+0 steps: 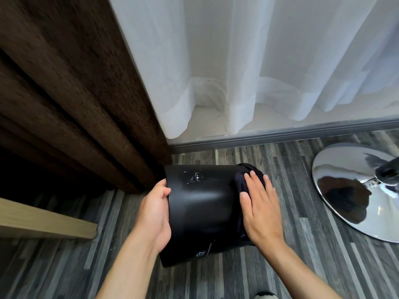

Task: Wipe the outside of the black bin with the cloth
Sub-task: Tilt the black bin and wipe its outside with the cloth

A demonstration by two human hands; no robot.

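The black bin lies tipped on its side above the floor, its glossy wall facing up. My left hand grips its left end, thumb over the edge. At the bin's right end a dark cloth is pressed against the wall under my right hand, which lies flat with fingers spread on top of it. Most of the cloth is hidden by the hand. A small round label shows low on the bin's near side.
A brown curtain hangs close behind the bin on the left, a white sheer curtain behind it. A chrome chair base sits on the grey wood floor at the right. A light wooden board juts in at lower left.
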